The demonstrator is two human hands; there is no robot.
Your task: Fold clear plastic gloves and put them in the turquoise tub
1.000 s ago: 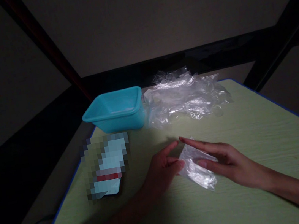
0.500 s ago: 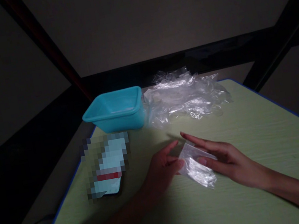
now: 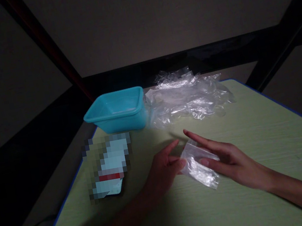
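A small folded clear plastic bag [image 3: 201, 172] is held between my two hands, low over the table's middle. My left hand [image 3: 163, 167] pinches its left edge with the thumb on top and the index finger stretched forward. From the other side, my right hand [image 3: 226, 160] grips it, thumb lying on the plastic and index finger pointing away from me. The remaining fingers of both hands are partly hidden beneath the bag.
A turquoise plastic basin [image 3: 123, 121] stands at the back left of the pale green table [image 3: 261, 140]. Beside it lies a heap of crumpled clear plastic bags [image 3: 189, 98]. A phone [image 3: 114, 187], mostly blurred by pixels, lies near the left edge.
Hardly anything differs. My right index finger has shifted very slightly, and both hands keep their hold on the plastic bag.
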